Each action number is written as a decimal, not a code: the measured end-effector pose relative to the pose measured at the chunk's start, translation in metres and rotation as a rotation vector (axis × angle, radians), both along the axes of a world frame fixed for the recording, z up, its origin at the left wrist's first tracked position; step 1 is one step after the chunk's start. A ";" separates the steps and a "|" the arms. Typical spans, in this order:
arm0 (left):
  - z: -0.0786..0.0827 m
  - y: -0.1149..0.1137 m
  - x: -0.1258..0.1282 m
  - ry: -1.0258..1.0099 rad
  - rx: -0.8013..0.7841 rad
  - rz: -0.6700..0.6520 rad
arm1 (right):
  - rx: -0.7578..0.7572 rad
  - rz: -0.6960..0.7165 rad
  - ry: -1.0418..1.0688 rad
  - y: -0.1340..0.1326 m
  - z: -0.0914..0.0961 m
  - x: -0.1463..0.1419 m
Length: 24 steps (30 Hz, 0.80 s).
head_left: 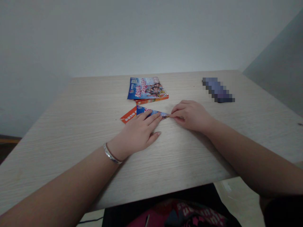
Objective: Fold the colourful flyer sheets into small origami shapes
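Note:
A partly folded paper flyer (pixel 141 109), blue on one face and orange on the other, lies on the table with a slanted fold. My left hand (pixel 139 129), wearing a silver bracelet at the wrist, rests flat across it with the fingers stretched out and the thumb apart. At the flyer's pointed right tip, my right hand (pixel 189 115) pinches the paper between thumb and fingers. An orange strip (pixel 129 116) of the flyer sticks out beyond my left fingers. Part of the flyer is hidden under that hand.
Behind the hands lies a stack of similar flyers (pixel 148 88), blue side up with orange edges showing below. A dark, pixelated flat object (pixel 217 90) lies at the back right. The pale wooden table (pixel 71 126) meets a wall (pixel 151 37) at its back.

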<state>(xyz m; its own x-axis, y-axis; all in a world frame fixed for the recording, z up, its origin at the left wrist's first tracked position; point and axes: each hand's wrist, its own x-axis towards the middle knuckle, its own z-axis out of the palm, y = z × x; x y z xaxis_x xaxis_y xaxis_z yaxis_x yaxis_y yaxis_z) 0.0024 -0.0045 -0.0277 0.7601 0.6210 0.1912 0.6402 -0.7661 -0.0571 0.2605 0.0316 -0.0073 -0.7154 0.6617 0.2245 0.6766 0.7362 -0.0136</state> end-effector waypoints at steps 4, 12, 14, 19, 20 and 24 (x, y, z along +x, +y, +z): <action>0.000 0.000 0.000 0.002 0.012 -0.004 | 0.017 -0.024 -0.028 -0.002 0.003 0.001; 0.002 -0.001 0.000 0.005 -0.009 0.005 | -0.008 -0.087 -0.060 0.002 0.010 0.011; 0.003 -0.001 0.000 0.007 -0.009 0.002 | -0.003 -0.094 -0.005 0.003 0.009 0.014; 0.003 -0.001 0.001 0.006 -0.002 -0.006 | 0.029 0.035 0.106 -0.002 0.004 0.006; 0.003 -0.001 0.001 0.007 -0.001 -0.006 | 0.023 0.046 0.089 -0.003 0.003 0.003; 0.001 -0.001 0.000 -0.005 0.017 -0.002 | -0.018 0.059 0.056 -0.004 0.003 -0.005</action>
